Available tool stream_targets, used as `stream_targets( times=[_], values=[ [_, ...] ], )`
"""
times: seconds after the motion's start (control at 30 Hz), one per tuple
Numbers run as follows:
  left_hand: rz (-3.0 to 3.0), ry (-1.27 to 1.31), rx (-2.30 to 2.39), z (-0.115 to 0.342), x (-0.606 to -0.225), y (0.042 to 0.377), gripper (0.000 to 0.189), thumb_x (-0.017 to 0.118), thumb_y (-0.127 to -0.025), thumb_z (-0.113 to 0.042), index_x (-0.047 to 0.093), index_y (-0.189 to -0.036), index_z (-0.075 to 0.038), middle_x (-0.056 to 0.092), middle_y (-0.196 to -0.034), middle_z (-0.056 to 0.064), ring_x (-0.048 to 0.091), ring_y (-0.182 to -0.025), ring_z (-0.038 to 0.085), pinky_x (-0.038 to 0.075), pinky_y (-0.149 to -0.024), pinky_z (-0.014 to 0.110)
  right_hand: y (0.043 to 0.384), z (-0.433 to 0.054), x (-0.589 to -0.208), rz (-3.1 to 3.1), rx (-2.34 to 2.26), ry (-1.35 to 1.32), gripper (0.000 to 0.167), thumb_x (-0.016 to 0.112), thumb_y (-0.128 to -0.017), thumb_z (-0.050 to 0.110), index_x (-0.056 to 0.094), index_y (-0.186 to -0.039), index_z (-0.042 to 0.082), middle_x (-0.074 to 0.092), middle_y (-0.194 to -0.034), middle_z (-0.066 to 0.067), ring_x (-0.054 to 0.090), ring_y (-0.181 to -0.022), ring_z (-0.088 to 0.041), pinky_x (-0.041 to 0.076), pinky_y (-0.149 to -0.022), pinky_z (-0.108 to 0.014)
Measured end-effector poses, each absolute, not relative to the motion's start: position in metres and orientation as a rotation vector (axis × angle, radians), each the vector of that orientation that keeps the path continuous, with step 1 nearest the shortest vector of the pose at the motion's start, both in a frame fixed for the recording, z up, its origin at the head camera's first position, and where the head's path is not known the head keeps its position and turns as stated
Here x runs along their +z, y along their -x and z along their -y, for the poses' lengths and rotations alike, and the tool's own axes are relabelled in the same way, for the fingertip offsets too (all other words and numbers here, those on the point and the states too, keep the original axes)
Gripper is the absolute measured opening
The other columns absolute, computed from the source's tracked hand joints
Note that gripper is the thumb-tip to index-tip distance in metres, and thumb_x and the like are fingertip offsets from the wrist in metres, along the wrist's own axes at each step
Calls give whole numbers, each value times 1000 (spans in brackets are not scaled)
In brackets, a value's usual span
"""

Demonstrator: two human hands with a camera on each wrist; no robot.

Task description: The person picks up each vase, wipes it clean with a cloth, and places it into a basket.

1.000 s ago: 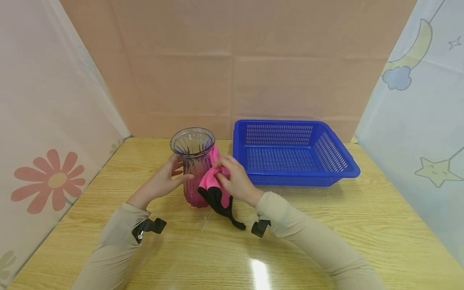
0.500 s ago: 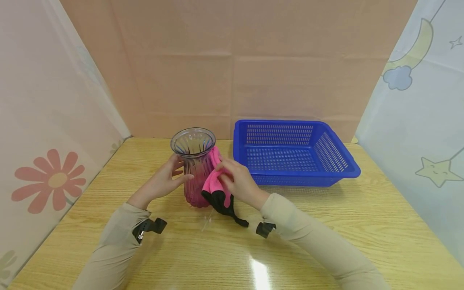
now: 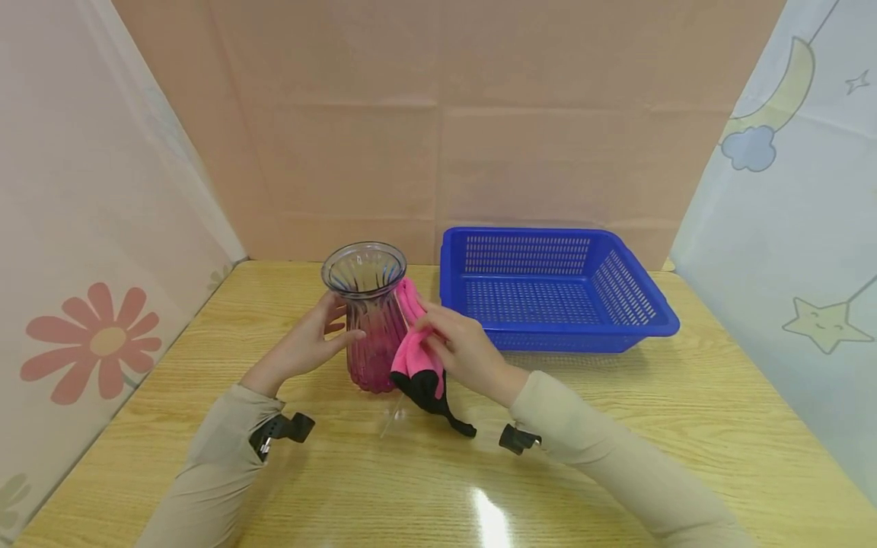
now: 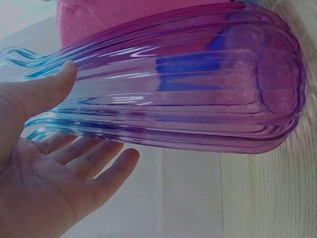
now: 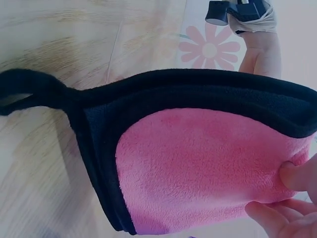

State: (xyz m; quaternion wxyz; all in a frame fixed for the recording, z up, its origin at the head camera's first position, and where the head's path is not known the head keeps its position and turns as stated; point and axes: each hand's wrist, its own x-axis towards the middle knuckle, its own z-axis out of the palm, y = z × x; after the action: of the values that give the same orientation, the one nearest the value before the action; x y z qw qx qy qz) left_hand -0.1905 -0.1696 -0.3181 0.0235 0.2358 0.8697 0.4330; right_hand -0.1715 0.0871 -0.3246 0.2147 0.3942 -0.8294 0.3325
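A ribbed glass vase (image 3: 373, 350), clear at the flared rim and shading to pink below, stands upright on the table. My left hand (image 3: 308, 339) holds its left side, thumb in front and fingers behind; the left wrist view shows the thumb (image 4: 57, 87) against the glass near the neck. Between thumb and fingers, my right hand (image 3: 469, 354) pinches a pink plush cloth (image 3: 414, 354) with black edging. The cloth's upper part lies along the vase's right side, and its black loop (image 5: 29, 87) hangs free toward the front.
Behind and right of my right hand is a blue perforated plastic basket (image 3: 558, 329). A thin clear strip (image 3: 390, 421) lies on the wooden table (image 3: 356, 487) in front of the vase. Sheets stand along the back and both sides.
My right hand has drawn the cloth a little to the right and toward me, uncovering more of the vase's front. The left hand and the vase stay in place.
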Motion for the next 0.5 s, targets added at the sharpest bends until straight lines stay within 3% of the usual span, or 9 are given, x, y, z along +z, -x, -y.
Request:
stream_targets(
  times=[0.5],
  values=[
    [-2684,-757,1359,169,-318,190,70,59,-94,-7,15,-147,8,29,-149,34,35,-135,53,37,-109,62,153,-114,-316,2303,748,-1159,15,63,-86,-7,63,-96,4,60,-131,-22,62,-117,-35,55,-94,-41]
  ],
)
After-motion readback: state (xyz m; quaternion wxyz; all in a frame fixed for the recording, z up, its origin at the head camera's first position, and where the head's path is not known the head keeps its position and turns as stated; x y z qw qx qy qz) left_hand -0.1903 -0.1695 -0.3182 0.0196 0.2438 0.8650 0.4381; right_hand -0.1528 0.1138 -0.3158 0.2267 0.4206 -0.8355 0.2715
